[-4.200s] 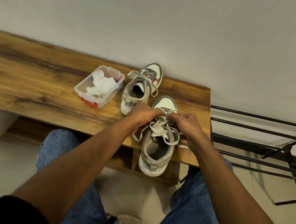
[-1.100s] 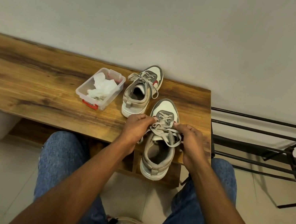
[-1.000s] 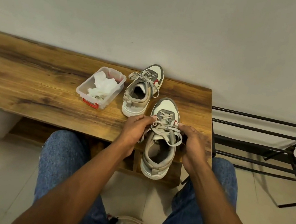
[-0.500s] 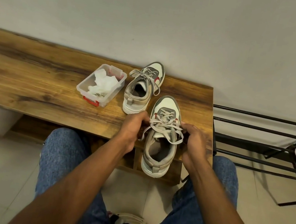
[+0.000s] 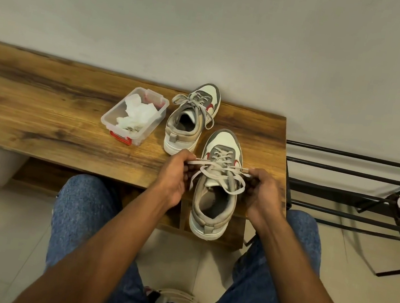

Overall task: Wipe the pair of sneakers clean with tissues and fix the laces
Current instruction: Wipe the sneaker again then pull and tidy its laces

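The left hand (image 5: 175, 173) pinches one lace loop and the right hand (image 5: 263, 189) pinches the other, both drawing the laces (image 5: 219, 172) outward, toward nine and three o'clock, across the tongue of the near sneaker (image 5: 214, 192). This looks like the tightening of a bow. That sneaker sits at the front edge of the table (image 5: 43, 112), its heel hanging past the edge toward six o'clock, above the person's knees.

The chief risk seems to lie in that overhang: a pull that turns toward six o'clock could drag the sneaker off the table and onto the floor. An uneven pull could also draw one loop right through the knot, so the bow collapses and must be redone. If a loose lace end is caught in either pinch, the knot may lock lopsided.

At about eleven o'clock from the hands, the second sneaker (image 5: 190, 121) rests flat on the table, well apart from them, its laces seemingly tied with the ends lying loose. Just beside it, at its nine o'clock, a clear plastic box (image 5: 113, 117) holds crumpled tissues (image 5: 136, 116); an elbow swinging wide could knock it.
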